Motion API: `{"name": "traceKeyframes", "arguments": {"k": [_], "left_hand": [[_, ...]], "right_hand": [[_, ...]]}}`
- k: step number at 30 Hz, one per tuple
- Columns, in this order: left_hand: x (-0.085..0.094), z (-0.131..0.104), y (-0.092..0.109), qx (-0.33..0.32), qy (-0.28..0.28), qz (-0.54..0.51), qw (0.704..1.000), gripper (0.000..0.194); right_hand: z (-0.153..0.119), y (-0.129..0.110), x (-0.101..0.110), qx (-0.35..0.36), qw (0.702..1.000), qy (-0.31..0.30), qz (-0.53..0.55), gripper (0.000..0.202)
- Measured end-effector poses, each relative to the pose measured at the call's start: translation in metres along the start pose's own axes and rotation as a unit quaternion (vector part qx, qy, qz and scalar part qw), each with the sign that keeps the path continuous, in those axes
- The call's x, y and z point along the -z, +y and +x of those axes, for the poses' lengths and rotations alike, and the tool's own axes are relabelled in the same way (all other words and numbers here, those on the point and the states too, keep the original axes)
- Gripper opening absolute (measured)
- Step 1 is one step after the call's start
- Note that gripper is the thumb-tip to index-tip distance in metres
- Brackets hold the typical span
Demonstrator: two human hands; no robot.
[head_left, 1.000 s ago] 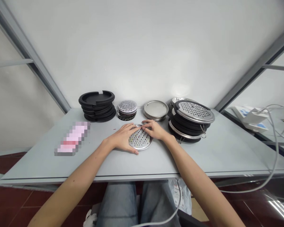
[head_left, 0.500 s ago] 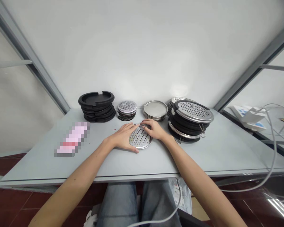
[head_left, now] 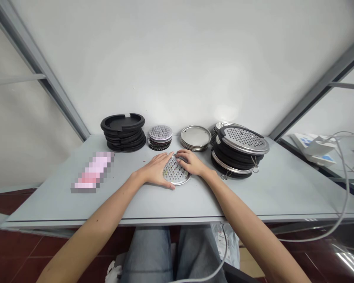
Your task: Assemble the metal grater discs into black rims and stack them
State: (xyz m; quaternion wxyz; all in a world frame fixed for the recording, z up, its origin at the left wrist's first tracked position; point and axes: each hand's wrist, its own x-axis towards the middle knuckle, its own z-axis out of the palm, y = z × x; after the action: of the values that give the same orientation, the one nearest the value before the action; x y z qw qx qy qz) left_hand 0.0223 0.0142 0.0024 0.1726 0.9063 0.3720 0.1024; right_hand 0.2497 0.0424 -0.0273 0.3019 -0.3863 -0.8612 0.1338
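Nearest the camera are the person's jeans-clad knees (head_left: 168, 251) below the front edge of the grey bench (head_left: 153, 204), with a grey cable (head_left: 221, 251) hanging beside the right knee. Both bare forearms reach forward over the bench to a round perforated metal disc (head_left: 176, 173), which lies flat near the middle of the bench. The left hand (head_left: 156, 171) rests on the disc's left side, fingers spread and laid loosely flat, the thumb along the near rim; it presses rather than grasps. The right hand (head_left: 193, 162) covers the disc's far right edge, fingers curled lightly over the rim; whether the fingertips pinch anything cannot be told. To the left, well apart from the hands, lies a pink blurred patch (head_left: 93, 173). Just right of the right wrist stands a stack of black rings with metal rims (head_left: 236, 163), topped by a large perforated metal lid (head_left: 244, 139), a small wire clip (head_left: 255, 169) hanging at its side. Farther back, along the white wall (head_left: 177, 59), stand in a row: a stack of black rubber rings (head_left: 124, 131) at the left, a small pile of perforated discs (head_left: 160, 136), and a pile of plain metal lids (head_left: 196, 137). At far right, on a neighbouring surface, a white box (head_left: 312, 147) lies among looping cables
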Motion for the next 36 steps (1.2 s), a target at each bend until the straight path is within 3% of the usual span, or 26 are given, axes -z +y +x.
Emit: {"name": "traceKeyframes", "arguments": {"k": [30,36], "left_hand": [[-0.0067,0.0025,-0.0039,0.013,0.016,0.014,1.000,0.132],[-0.0055,0.0015,-0.0027,0.023,0.010,-0.003,1.000,0.132]], "right_hand": [[0.0037,0.0047,-0.0008,0.026,1.000,0.005,-0.002,0.031],[0.0033,0.0061,-0.0018,-0.038,0.997,0.024,0.064,0.035]]}}
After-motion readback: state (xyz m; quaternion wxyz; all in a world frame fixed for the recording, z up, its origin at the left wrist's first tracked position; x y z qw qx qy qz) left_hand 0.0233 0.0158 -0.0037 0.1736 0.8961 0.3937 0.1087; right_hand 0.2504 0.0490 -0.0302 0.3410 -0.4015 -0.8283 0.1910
